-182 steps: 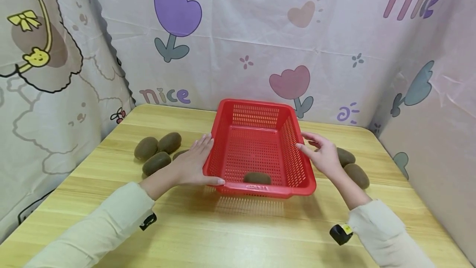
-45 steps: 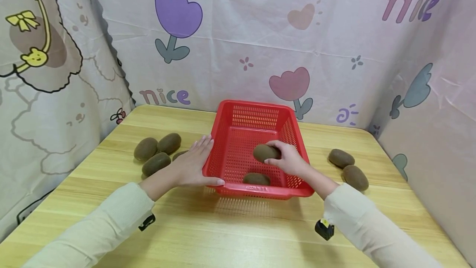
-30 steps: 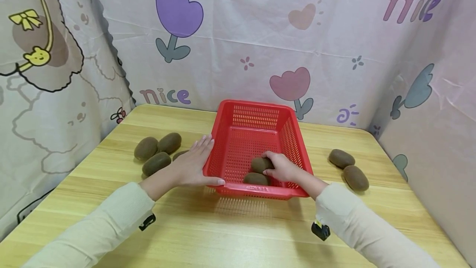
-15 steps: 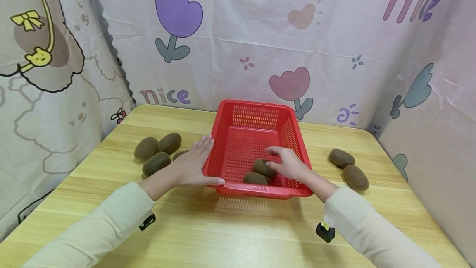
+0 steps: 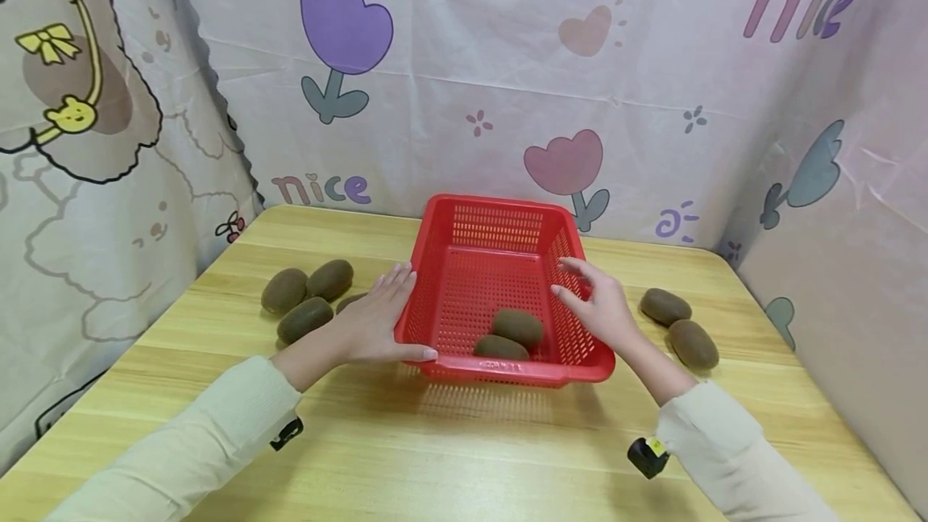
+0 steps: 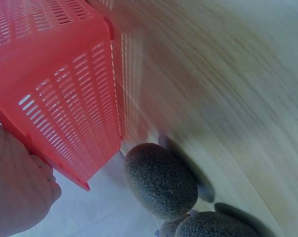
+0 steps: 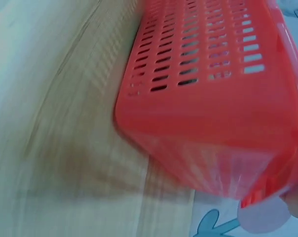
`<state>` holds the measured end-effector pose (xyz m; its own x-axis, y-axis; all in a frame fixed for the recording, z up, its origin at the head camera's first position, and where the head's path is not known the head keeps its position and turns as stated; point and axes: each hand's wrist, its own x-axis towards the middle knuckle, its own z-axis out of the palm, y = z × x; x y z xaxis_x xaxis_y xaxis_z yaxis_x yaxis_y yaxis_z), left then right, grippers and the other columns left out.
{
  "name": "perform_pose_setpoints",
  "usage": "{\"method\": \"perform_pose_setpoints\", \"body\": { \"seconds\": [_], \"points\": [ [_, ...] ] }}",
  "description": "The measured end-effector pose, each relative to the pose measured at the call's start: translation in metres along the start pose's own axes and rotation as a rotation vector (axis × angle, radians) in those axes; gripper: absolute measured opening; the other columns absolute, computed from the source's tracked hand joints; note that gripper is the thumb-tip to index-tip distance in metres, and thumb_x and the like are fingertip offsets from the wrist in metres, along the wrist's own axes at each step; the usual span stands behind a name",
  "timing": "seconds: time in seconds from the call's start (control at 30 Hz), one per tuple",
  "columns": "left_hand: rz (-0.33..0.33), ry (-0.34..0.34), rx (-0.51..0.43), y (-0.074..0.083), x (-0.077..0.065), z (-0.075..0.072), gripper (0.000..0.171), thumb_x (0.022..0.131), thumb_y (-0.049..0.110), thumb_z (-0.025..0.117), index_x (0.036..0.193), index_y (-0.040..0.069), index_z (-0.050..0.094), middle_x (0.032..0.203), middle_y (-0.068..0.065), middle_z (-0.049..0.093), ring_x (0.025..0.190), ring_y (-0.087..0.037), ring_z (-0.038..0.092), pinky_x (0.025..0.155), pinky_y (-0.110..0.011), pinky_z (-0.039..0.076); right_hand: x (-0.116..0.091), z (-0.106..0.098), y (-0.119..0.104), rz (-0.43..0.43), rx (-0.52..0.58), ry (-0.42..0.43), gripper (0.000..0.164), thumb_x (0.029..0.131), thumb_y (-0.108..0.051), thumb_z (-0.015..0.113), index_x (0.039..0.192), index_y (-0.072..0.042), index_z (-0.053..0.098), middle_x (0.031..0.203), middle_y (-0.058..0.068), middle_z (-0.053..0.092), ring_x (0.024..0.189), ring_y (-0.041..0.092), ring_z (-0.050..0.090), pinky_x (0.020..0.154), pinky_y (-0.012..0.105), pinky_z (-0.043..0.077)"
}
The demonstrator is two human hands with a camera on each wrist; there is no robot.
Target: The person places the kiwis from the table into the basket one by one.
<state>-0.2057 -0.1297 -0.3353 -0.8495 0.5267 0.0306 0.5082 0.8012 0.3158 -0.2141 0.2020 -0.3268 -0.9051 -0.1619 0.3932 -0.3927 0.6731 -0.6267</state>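
The red basket [image 5: 496, 224] stands on the bench [image 5: 478, 457] between the left hand [image 5: 373, 325] and the right hand [image 5: 598, 304]. In it, left of the right hand and nearer the person, a back kiwifruit [image 5: 518, 328] lies just beside a front kiwifruit [image 5: 500, 347]. The right hand is over the basket's right side, thumb and fingers apart; I cannot tell whether it touches the rim. The left hand rests on the left rim, fingers straight, thumb out toward the near corner. Left of it, four kiwifruits [image 5: 304, 321] sit grouped, one partly hidden. Right of the right hand lie two more kiwifruits [image 5: 693, 345]. Beyond both hands hangs a printed curtain [image 5: 471, 22].
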Motion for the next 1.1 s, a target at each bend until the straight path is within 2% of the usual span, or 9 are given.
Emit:
{"method": "perform_pose_setpoints", "body": {
  "seconds": [0.2,0.4,0.6,0.7,0.83,0.93,1.03,1.1],
  "points": [
    [-0.004,-0.001,-0.004,0.0,0.0,0.0,0.117,0.069,0.075,0.054,0.149,0.002,0.009,0.157,-0.014,0.007,0.145,-0.033,0.004,0.114,-0.053,0.02,-0.009,-0.009,0.013,-0.009,-0.004,0.153,0.045,0.083,-0.009,0.067,0.124,0.006,0.053,0.122,0.026,0.057,0.111,0.04,0.054,0.092,0.054,0.046],
    [-0.005,-0.008,-0.014,0.001,0.0,-0.001,0.117,0.069,0.075,0.055,0.149,0.002,0.009,0.157,-0.014,0.007,0.145,-0.033,0.004,0.114,-0.053,0.019,-0.018,-0.017,0.023,-0.011,-0.029,0.265,0.047,0.08,-0.007,0.07,0.121,0.008,0.054,0.122,0.028,0.056,0.112,0.042,0.053,0.094,0.055,0.044],
    [-0.008,-0.01,-0.014,0.001,0.001,0.0,0.118,0.069,0.075,0.055,0.149,0.002,0.009,0.157,-0.014,0.007,0.145,-0.034,0.004,0.114,-0.054,0.019,-0.028,-0.023,0.032,0.043,-0.037,0.317,0.047,0.081,-0.009,0.07,0.122,0.007,0.054,0.124,0.027,0.056,0.114,0.041,0.052,0.095,0.052,0.042],
    [-0.009,-0.009,-0.012,0.002,0.001,0.0,0.118,0.068,0.075,0.055,0.149,0.002,0.009,0.157,-0.014,0.007,0.145,-0.034,0.004,0.114,-0.054,0.019,-0.032,-0.025,0.039,0.09,-0.05,0.34,0.048,0.081,-0.011,0.07,0.123,0.006,0.054,0.122,0.024,0.057,0.102,0.034,0.054,0.09,0.045,0.044],
    [-0.013,-0.007,-0.01,0.002,0.0,0.0,0.118,0.069,0.075,0.055,0.148,0.001,0.009,0.157,-0.014,0.007,0.145,-0.033,0.004,0.114,-0.053,0.018,-0.036,-0.03,0.049,0.14,-0.058,0.36,0.05,0.081,-0.013,0.07,0.125,0.004,0.053,0.124,0.023,0.056,0.108,0.034,0.053,0.095,0.046,0.041],
    [-0.012,-0.003,-0.009,0.002,0.0,0.0,0.117,0.069,0.074,0.055,0.148,0.001,0.009,0.157,-0.015,0.007,0.145,-0.033,0.004,0.115,-0.053,0.018,-0.041,-0.033,0.057,0.173,-0.049,0.365,0.052,0.081,-0.015,0.07,0.127,0.003,0.052,0.13,0.024,0.052,0.125,0.039,0.044,0.104,0.052,0.034],
    [-0.008,0.001,-0.012,0.001,-0.001,0.0,0.116,0.07,0.074,0.055,0.148,0.001,0.01,0.157,-0.015,0.007,0.145,-0.034,0.004,0.115,-0.052,0.018,-0.047,-0.036,0.064,0.212,-0.038,0.373,0.053,0.082,-0.016,0.07,0.128,0.002,0.051,0.133,0.025,0.05,0.126,0.04,0.043,0.104,0.053,0.034],
    [-0.007,0.001,-0.011,0.001,-0.001,0.0,0.116,0.07,0.074,0.055,0.148,0.001,0.01,0.157,-0.015,0.007,0.145,-0.033,0.004,0.115,-0.052,0.018,-0.05,-0.037,0.069,0.24,-0.04,0.383,0.053,0.082,-0.016,0.069,0.128,0.002,0.051,0.133,0.025,0.049,0.12,0.038,0.047,0.097,0.048,0.039]
  ]
}}
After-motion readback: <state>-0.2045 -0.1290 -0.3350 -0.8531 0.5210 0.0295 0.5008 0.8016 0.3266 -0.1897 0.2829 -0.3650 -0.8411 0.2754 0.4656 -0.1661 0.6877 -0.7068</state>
